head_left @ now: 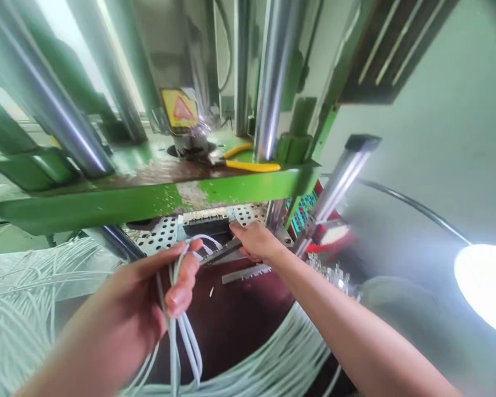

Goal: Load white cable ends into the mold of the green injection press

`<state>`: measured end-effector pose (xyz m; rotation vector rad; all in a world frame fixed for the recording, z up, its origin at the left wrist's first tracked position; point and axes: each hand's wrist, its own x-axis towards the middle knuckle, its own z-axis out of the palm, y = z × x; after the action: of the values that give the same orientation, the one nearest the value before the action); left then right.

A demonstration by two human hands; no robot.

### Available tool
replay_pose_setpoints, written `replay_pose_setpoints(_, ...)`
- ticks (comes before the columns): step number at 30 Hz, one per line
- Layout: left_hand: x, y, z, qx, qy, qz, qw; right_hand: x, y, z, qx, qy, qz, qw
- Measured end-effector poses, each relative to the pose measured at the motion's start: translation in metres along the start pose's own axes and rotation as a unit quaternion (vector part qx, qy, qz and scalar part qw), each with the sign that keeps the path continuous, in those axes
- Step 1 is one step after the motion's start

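White cables, a small bunch, run through the clenched left hand, their ends reaching forward from the fist toward the dark mould block, their loops hanging below it. Just beyond that grip, the right hand closes on a flat metal strip, though blur hides how firmly. Yellow-handled pliers lie on the green press frame above both hands.

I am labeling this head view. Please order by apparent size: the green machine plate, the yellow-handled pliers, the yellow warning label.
1. Green machine plate, clearly largest.
2. Yellow-handled pliers.
3. Yellow warning label.

Pliers and label look nearly alike in size; the pliers are longer, so that ranking is unsure.
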<state>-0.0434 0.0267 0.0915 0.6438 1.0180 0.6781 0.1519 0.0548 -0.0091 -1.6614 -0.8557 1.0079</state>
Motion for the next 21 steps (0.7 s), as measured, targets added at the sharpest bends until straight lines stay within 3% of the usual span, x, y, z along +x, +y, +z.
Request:
replay_pose_setpoints(2,-0.002,0.002,0.003,0.042,0.025,0.005,0.999,-0.006,0.003,-0.001,-0.027,-0.056,0.056,0.996)
replay_pose_setpoints(4,-0.005,-0.001,0.003,0.067,0.011,0.017,0.998,-0.01,0.002,-0.004,-0.046,-0.088,0.086,0.991)
replay_pose_setpoints(9,-0.009,-0.007,-0.001,0.086,-0.064,0.049,0.993,-0.012,0.0,-0.009,-0.065,-0.098,0.096,0.988)
replay_pose_setpoints(12,-0.01,-0.013,0.003,0.065,-0.019,0.024,0.997,-0.009,0.007,-0.01,-0.058,-0.092,0.082,0.991)
replay_pose_setpoints(16,-0.011,-0.04,0.002,-0.001,-0.019,-0.051,0.999,-0.007,0.017,-0.01,-0.023,-0.086,0.043,0.995)
replay_pose_setpoints(21,-0.004,-0.083,-0.012,-0.073,-0.086,-0.061,0.992,-0.009,0.025,-0.019,-0.017,-0.131,0.005,0.991)
